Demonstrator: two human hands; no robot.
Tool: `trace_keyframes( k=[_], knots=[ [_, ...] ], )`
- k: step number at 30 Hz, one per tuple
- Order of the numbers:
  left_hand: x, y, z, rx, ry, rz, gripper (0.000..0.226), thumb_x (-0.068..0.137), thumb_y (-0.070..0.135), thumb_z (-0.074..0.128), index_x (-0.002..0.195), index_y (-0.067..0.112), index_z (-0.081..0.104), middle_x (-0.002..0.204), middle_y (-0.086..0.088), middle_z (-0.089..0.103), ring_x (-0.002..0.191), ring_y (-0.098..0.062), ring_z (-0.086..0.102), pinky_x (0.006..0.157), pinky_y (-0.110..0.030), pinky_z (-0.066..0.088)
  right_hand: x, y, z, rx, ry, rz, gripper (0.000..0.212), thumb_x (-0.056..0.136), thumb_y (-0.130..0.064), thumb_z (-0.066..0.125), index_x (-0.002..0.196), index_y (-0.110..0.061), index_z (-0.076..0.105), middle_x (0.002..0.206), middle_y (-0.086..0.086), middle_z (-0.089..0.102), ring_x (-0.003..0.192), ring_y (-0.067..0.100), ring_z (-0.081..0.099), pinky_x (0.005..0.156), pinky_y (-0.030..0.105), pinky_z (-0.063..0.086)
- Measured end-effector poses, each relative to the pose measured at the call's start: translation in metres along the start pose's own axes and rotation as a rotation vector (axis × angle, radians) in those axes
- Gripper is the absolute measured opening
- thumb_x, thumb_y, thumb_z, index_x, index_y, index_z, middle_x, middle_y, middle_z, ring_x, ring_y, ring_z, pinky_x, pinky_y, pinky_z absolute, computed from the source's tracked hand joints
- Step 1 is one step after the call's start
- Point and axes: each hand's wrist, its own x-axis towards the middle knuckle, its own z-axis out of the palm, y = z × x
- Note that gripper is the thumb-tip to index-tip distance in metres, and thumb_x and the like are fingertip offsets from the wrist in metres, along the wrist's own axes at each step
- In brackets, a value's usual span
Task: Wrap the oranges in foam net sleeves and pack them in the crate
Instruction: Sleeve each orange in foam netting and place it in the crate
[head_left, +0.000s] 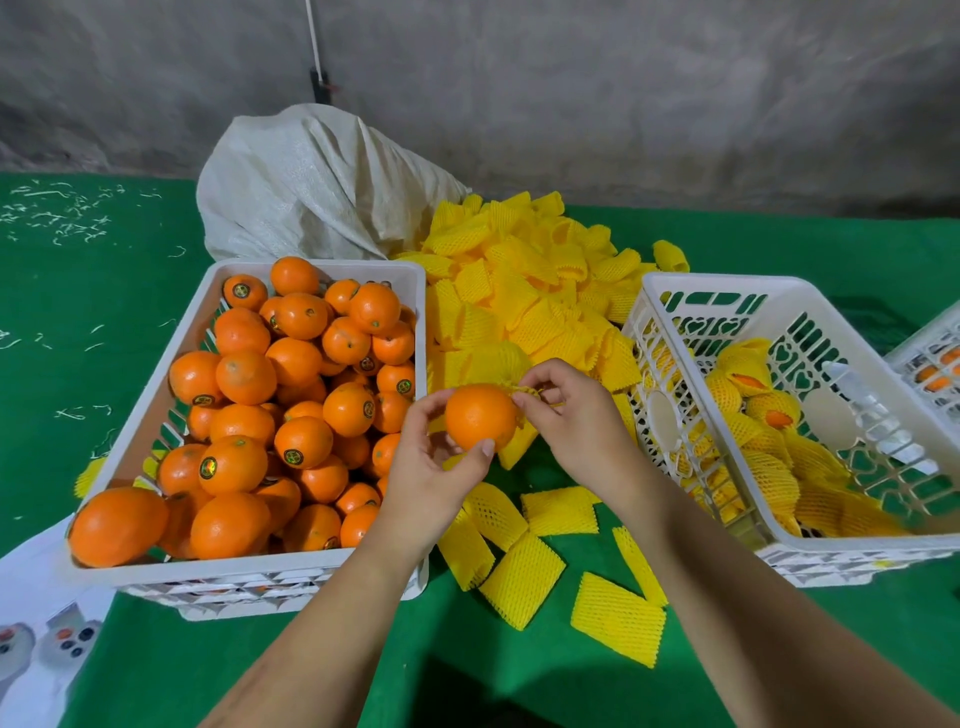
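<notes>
Dozens of bare oranges (291, 395) fill the white crate (171, 358) on my left, heaped above its rim on the green bench (78, 291). Just right of it, my left hand (436, 467) grips one orange (480, 418) between thumb and fingertips, held in the air over the bench. My right hand (566, 415) pinches the stretched rim of a yellow foam sleeve (519, 441) against the orange's far side; the fruit is barely in. To do this well, I judge I should spread the mouth wide, push the orange through with the left, then roll the net evenly so no skin shows. Behind lies a pile of loose sleeves (530, 291). Furthest right, the packing crate (727, 291) holds several wrapped oranges (769, 452).
</notes>
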Motion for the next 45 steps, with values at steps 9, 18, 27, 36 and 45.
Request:
trace_keyframes(
  k=[9,18,27,36,45],
  knots=[
    [0.012,-0.013,0.004,0.144,0.136,0.103,0.083,0.073,0.052,0.088,0.139,0.035,0.04,0.145,-0.008,0.044,0.128,-0.032,0.058,0.099,-0.05,0.056,-0.026,-0.032,0.008,-0.225,0.051,-0.392,0.013,0.098,-0.016,0.071,0.108,-0.008,0.071,0.102,0.001,0.067,0.088,0.008,0.054,0.074,0.029,0.05],
    [0.01,-0.015,-0.002,-0.044,0.22,0.118,0.059,0.075,0.034,0.086,0.115,0.04,0.043,0.096,0.015,0.063,0.081,-0.007,0.062,0.069,-0.022,0.054,-0.032,-0.026,0.021,-0.303,-0.025,-0.517,0.026,0.099,-0.024,0.066,0.122,-0.012,0.066,0.112,0.0,0.058,0.103,0.014,0.053,0.085,0.033,0.051],
    [0.005,-0.005,-0.001,-0.12,0.162,0.053,0.072,0.079,0.062,0.083,0.128,0.027,0.043,0.109,0.011,0.071,0.102,-0.016,0.072,0.079,-0.036,0.063,-0.032,-0.004,0.024,-0.218,0.027,-0.328,0.048,0.096,-0.023,0.067,0.142,-0.024,0.054,0.124,-0.012,0.048,0.105,-0.009,0.048,0.084,0.021,0.051],
    [0.006,-0.007,0.0,-0.056,0.016,0.068,0.081,0.084,0.052,0.086,0.146,0.039,0.036,0.132,0.009,0.069,0.117,-0.019,0.071,0.094,-0.039,0.061,-0.022,-0.008,0.013,-0.159,0.07,-0.395,0.041,0.095,-0.012,0.066,0.136,-0.018,0.064,0.136,-0.002,0.055,0.114,0.006,0.056,0.085,0.02,0.05],
    [0.003,-0.002,0.001,-0.064,0.027,0.047,0.047,0.089,0.059,0.074,0.13,0.038,0.062,0.11,0.006,0.074,0.091,-0.013,0.071,0.077,-0.03,0.06,-0.015,-0.015,-0.002,-0.079,-0.008,-0.365,0.032,0.097,-0.016,0.072,0.129,-0.016,0.071,0.124,-0.005,0.066,0.106,0.008,0.064,0.086,0.025,0.054]
  ],
)
